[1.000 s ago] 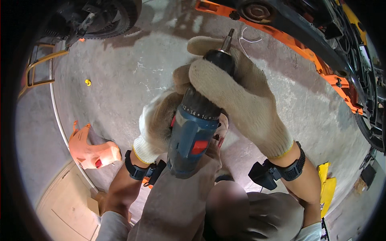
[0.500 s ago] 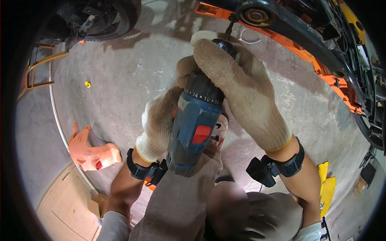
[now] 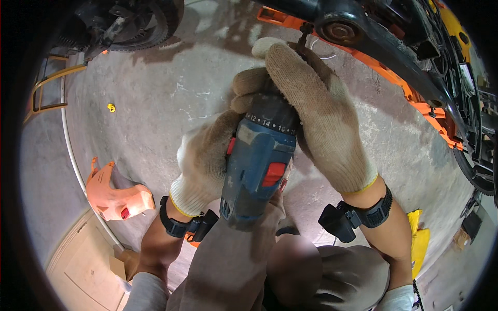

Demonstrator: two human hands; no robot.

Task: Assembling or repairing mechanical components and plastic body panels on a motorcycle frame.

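"Concrete floor, head view: where is the drill?"

"Centre. The gloved left hand holds it from its left, handle hidden; the gloved right hand wraps its front."

"And the step?"

"Seemingly alignment: the bit points at a dark bolt by the orange bar, contact impossible to tell. The next move likely calls for a straight, steady seat."

- Drill: hard blue plastic, dull and scuffed.
- Red switch: smooth plastic, a little shiny.
- Gloves: knitted cloth, bumpy and a bit fuzzy.
- Trousers: soft-looking cloth, dull.
- Floor: looks like rough concrete, with scratches.
- Orange shell: smooth plastic, a bit shiny.
- Black bar: looks like metal, smooth and shiny.
- Tyre: bumpy black rubber.
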